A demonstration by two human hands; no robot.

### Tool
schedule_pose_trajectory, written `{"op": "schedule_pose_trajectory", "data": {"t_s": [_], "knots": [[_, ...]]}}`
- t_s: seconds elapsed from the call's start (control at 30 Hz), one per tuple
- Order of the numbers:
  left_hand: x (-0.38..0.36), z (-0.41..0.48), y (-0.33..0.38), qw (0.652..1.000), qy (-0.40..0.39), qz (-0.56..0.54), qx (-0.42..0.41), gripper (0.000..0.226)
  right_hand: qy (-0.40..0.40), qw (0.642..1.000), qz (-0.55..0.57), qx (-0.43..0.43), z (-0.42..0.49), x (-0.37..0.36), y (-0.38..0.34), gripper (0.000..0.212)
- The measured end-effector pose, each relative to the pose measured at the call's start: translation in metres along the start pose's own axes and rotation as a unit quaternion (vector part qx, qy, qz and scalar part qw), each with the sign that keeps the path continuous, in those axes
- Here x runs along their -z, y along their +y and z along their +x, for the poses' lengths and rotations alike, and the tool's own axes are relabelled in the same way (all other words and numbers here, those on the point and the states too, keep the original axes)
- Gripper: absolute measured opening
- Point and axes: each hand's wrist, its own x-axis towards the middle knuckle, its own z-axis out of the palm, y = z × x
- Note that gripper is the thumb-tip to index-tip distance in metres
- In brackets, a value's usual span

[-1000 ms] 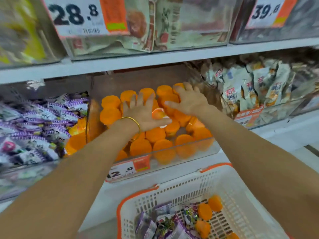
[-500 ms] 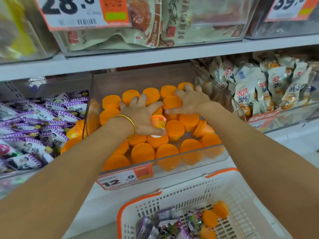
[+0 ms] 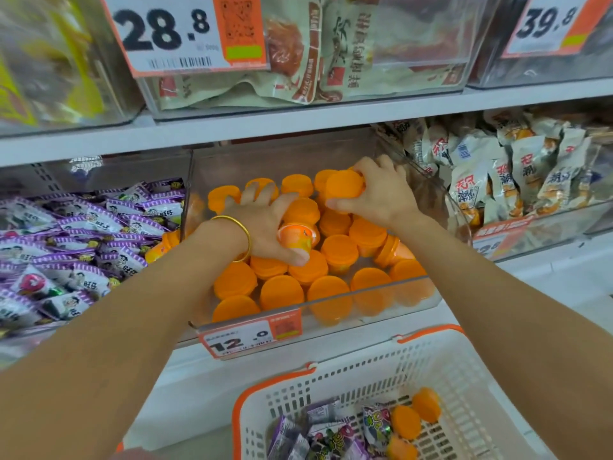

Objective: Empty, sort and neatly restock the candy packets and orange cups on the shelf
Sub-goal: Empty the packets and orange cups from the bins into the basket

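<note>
A clear bin on the middle shelf holds several orange cups with orange lids. My left hand, with a gold bangle on its wrist, grips one orange cup lying on its side, label facing me. My right hand holds another orange cup lifted above the back rows. Purple candy packets fill the bin to the left, and one stray orange cup lies among them. Below, a white basket holds purple packets and a few orange cups.
Beige snack bags fill the bin to the right. The shelf above carries bagged snacks behind price tags 28.8 and 39.8. A 12.0 price tag hangs on the cup bin's front. The basket's orange rim sits just under the shelf edge.
My right hand has closed on a cup at the back and lifted it. My left hand has tightened on the sideways cup. The view has come closer to the bin.
</note>
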Motion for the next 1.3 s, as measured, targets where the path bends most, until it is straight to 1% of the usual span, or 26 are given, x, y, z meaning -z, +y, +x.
{"op": "schedule_pose_trajectory", "data": {"t_s": [0.07,0.13,0.17,0.23,0.3,0.37,0.43,0.5,0.57,0.63,0.67,0.73,0.8,0.83,0.93,1.0,1.07,1.13,1.23,1.3], "knots": [[-0.001,-0.006,-0.008,0.999,-0.014,-0.005,0.048,0.125,0.005,0.993,0.116,-0.018,-0.002,0.001,-0.003,0.069],[-0.003,-0.014,-0.012,0.995,-0.036,-0.017,0.087,0.127,-0.027,0.972,0.228,-0.046,-0.006,-0.002,-0.009,0.064],[-0.004,-0.017,-0.011,0.994,-0.038,-0.021,0.101,0.127,-0.037,0.965,0.255,-0.055,-0.008,-0.006,-0.014,0.063],[-0.006,-0.021,-0.007,0.992,-0.032,-0.018,0.123,0.124,-0.032,0.961,0.266,-0.064,-0.012,-0.016,-0.023,0.062],[-0.010,-0.024,-0.003,0.991,-0.028,-0.003,0.129,0.118,-0.031,0.952,0.290,-0.089,-0.016,-0.026,-0.032,0.065],[-0.015,-0.027,-0.001,0.993,-0.012,-0.019,0.119,0.111,-0.040,0.926,0.352,-0.130,-0.018,-0.034,-0.039,0.075],[-0.017,-0.030,0.000,0.991,-0.006,-0.085,0.105,0.107,-0.048,0.897,0.408,-0.165,-0.018,-0.038,-0.042,0.084],[-0.017,-0.034,0.002,0.985,0.006,-0.141,0.098,0.103,-0.060,0.871,0.450,-0.187,-0.017,-0.039,-0.042,0.083],[-0.016,-0.037,0.005,0.981,0.033,-0.164,0.093,0.101,-0.084,0.846,0.483,-0.209,-0.018,-0.039,-0.040,0.076],[-0.016,-0.038,0.005,0.977,0.054,-0.177,0.106,0.106,-0.118,0.833,0.493,-0.222,-0.021,-0.036,-0.039,0.075],[-0.016,-0.036,0.005,0.974,0.050,-0.186,0.120,0.112,-0.134,0.835,0.486,-0.222,-0.021,-0.036,-0.038,0.079],[-0.016,-0.032,0.004,0.971,0.023,-0.195,0.137,0.120,-0.153,0.852,0.453,-0.212,-0.022,-0.035,-0.037,0.084],[-0.018,-0.027,0.003,0.973,0.005,-0.187,0.134,0.123,-0.151,0.872,0.424,-0.191,-0.026,-0.035,-0.037,0.084],[-0.018,-0.025,0.003,0.974,0.001,-0.183,0.132,0.125,-0.147,0.877,0.421,-0.181,-0.028,-0.037,-0.036,0.084],[-0.016,-0.020,0.001,0.974,-0.011,-0.184,0.135,0.133,-0.136,0.881,0.428,-0.149,-0.032,-0.041,-0.038,0.082],[-0.012,-0.017,-0.001,0.973,-0.028,-0.186,0.137,0.136,-0.147,0.879,0.430,-0.144,-0.032,-0.043,-0.043,0.084],[-0.008,-0.014,-0.002,0.977,-0.044,-0.167,0.125,0.133,-0.160,0.860,0.460,-0.154,-0.032,-0.045,-0.049,0.081],[-0.008,-0.013,-0.002,0.979,-0.043,-0.164,0.110,0.127,-0.165,0.837,0.495,-0.163,-0.034,-0.045,-0.053,0.076],[-0.012,-0.013,-0.001,0.974,-0.007,-0.207,0.090,0.115,-0.169,0.810,0.533,-0.175,-0.033,-0.043,-0.053,0.075],[-0.012,-0.014,-0.002,0.967,0.011,-0.241,0.078,0.108,-0.176,0.778,0.571,-0.193,-0.033,-0.040,-0.052,0.075]]}}
